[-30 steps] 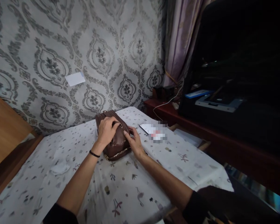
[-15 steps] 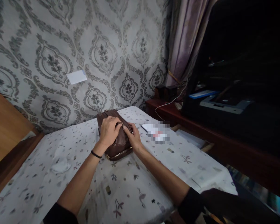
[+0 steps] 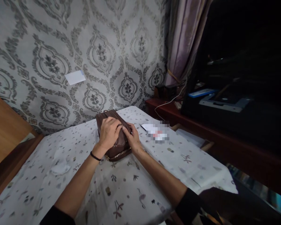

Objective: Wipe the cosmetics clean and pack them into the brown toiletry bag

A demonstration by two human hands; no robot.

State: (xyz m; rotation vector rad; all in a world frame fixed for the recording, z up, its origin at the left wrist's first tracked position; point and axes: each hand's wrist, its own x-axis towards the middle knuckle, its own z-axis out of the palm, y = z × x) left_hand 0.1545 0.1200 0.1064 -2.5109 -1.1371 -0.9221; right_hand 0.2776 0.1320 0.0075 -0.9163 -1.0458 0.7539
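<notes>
A brown leather bag [image 3: 118,152] with gold zippers lies on the patterned white tablecloth near the wall. My left hand [image 3: 109,132], with a black band at the wrist, rests over the bag's top, its fingers curled and its thumb and fingertips pinched at the bag's upper part. Against the bag's right side is my right hand [image 3: 133,137], gripping it with the thumb on top near the left fingertips. What exactly lies between the fingertips is too small to make out.
A phone [image 3: 150,127], partly blurred out, lies right of the bag. Crumpled clear plastic [image 3: 60,168] is on the cloth at the left. A dark red cabinet [image 3: 201,125] with a large black screen [image 3: 236,62] and a white cable [image 3: 166,103] stands at the right.
The view has shifted slightly, so everything sits a little further left. Both hands remain on the bag in nearly the same pose.
</notes>
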